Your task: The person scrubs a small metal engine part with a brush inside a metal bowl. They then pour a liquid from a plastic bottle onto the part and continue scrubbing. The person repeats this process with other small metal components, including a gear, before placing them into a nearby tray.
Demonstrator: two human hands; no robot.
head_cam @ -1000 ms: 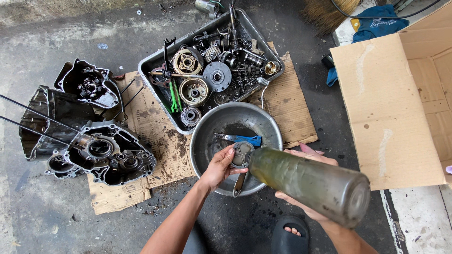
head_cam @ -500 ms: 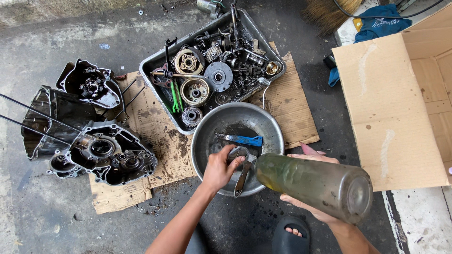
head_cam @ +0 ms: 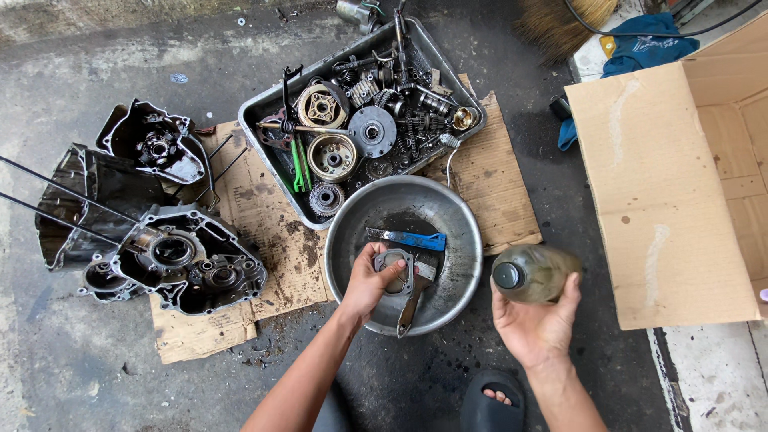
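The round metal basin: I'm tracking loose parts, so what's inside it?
In the basin: a blue-handled tool, a brush, dark liquid, and a metal ring part held by the left hand, which covers its near edge.

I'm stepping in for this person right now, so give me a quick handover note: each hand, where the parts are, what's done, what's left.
Left hand: holds a small metal plate part inside the steel basin.
Right hand: grips a greenish bottle upright beside the basin.
In the basin: dark liquid, a blue-handled brush and a paintbrush.
Done: engine stripped; gears fill the grey tray, crankcase halves lie on cardboard.
Left: the tray parts look greasy, probably unwashed.
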